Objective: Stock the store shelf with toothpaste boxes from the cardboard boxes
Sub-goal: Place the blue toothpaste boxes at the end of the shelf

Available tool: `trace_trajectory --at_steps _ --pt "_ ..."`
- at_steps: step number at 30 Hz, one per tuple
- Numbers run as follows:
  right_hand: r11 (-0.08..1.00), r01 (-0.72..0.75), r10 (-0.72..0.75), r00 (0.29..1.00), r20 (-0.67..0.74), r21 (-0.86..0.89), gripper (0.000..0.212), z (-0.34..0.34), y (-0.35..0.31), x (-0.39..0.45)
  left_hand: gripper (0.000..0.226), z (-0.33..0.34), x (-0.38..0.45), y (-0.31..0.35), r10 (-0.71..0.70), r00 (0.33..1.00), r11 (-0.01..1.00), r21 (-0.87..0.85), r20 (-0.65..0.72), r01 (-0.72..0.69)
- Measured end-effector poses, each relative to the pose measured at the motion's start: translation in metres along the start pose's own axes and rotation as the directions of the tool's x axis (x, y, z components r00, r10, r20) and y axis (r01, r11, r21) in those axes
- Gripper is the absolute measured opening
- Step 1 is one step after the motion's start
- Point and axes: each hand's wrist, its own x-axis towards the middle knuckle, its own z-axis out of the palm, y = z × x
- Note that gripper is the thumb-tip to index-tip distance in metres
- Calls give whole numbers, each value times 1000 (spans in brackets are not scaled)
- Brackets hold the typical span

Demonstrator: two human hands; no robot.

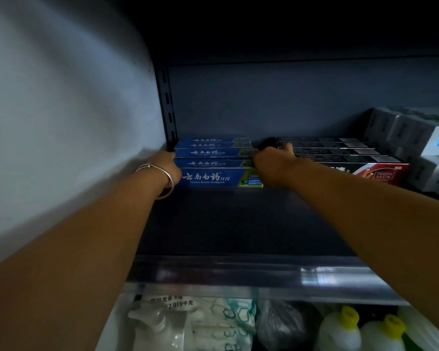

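Head view, near to far: under the shelf lip point(238, 272) a lower tier holds white refill bags point(188, 323) and yellow-capped bottles point(345, 330), none of them part of this job. Both forearms reach up and in across the bare dark shelf floor point(226, 224) to a row of about 5 blue toothpaste boxes point(213, 177) set deep at the shelf's left end. Each box lies with its long axis running left to right, and the row steps back toward the rear panel. The left hand point(169, 165), with a bangle point(160, 181) at the wrist, rests against the left ends of the boxes; whether its fingers curl round them I cannot tell. The right hand point(269, 163) presses on the right ends, fingers bent over the edge, so the row sits between the 2 hands, equally near to both. Just beside it on the right lies a row of dark toothpaste boxes point(340, 153), then white cartons point(421, 143). No cardboard box is in view. My guess is that squaring the blue row comes next
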Motion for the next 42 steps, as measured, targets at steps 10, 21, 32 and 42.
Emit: trace_trajectory --at_steps 10,21,32,42 --pt "999 -40 42 988 -152 12 26 -2 -1 -7 57 -3 -9 -1 -52 995 993 -105 -80 44" --pt "1000 -5 7 976 -220 11 31 0 4 -17 47 -8 -18 -8 -58 992 995 -91 -109 48" --pt "999 -37 34 976 -214 -9 25 3 4 -18 38 -8 -22 -5 -105 984 987 -132 -145 86" --pt "998 -67 67 968 -241 9 24 3 10 -8 26 -12 -10 3 -133 981 990 -59 -138 126"
